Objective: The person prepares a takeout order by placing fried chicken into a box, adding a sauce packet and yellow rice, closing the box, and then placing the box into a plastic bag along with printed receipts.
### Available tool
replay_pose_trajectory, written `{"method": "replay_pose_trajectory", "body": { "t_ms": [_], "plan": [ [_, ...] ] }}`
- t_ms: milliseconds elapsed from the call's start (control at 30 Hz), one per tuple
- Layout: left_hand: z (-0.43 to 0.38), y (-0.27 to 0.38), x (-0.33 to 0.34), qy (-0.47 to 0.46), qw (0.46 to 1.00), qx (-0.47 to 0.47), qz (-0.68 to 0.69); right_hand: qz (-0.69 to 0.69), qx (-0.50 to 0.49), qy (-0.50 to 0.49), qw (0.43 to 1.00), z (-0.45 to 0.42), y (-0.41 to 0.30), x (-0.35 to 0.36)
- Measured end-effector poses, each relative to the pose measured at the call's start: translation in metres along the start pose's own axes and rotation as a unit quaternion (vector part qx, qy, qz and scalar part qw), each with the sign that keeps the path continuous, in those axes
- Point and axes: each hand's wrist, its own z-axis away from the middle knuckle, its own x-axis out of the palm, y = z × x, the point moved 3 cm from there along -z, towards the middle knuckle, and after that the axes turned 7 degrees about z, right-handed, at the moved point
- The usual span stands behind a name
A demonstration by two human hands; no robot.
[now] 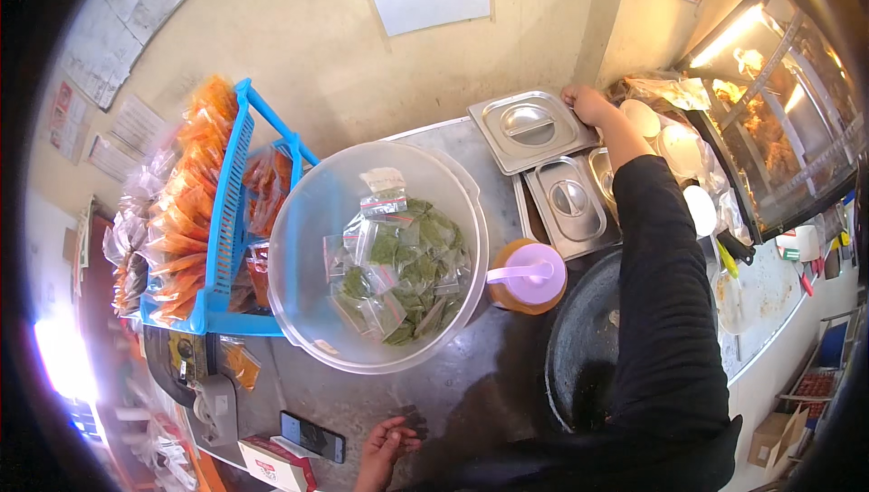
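My right hand (585, 103) reaches to the back of the counter, its fingers curled at the far right corner of a stainless steel pan lid (533, 127). The fingertips are partly hidden there. Just in front lies a smaller steel pan lid (569, 199), and a third lid (601, 169) is partly covered by my sleeve. Low in the view, my left hand (385, 448) hovers or rests near the counter's front edge, fingers loosely bent and holding nothing visible. A smartphone (312, 436) and a small carton (275, 463) lie to its left.
A translucent tub (305, 349) holds small zip bags of green leaves. Beside it stand a blue plastic basket (220, 220) with orange-filled bags and a lilac-lidded jug (529, 275). A dark round pan (584, 336) sits under my right arm. A lit food display case (774, 105) occupies the right.
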Motion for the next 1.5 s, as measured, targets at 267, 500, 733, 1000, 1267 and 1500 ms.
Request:
{"method": "replay_pose_trajectory", "body": {
  "t_ms": [267,500,733,1000,1267,1500],
  "plan": [
    [0.0,-0.002,0.0,-0.005,1.0,0.008,-0.006,-0.038,0.024,0.112,0.993,0.013,0.001,0.0],
    [0.004,0.001,0.008,0.025,0.999,-0.018,-0.026,-0.063,0.088,0.164,0.981,0.025,-0.012,-0.012],
    [0.006,0.002,0.012,0.019,0.999,-0.008,-0.037,0.224,-0.142,0.128,0.956,0.073,-0.112,-0.022],
    [0.013,0.004,0.006,0.0,1.0,0.014,-0.026,0.263,-0.047,0.087,0.96,0.081,-0.094,-0.03],
    [0.014,0.003,0.013,0.001,1.0,0.015,-0.014,0.213,-0.026,0.097,0.972,0.103,-0.091,-0.046],
    [0.016,0.001,0.013,-0.019,0.999,0.02,-0.032,0.202,0.009,0.031,0.979,0.092,-0.093,-0.031]
  ]
}}
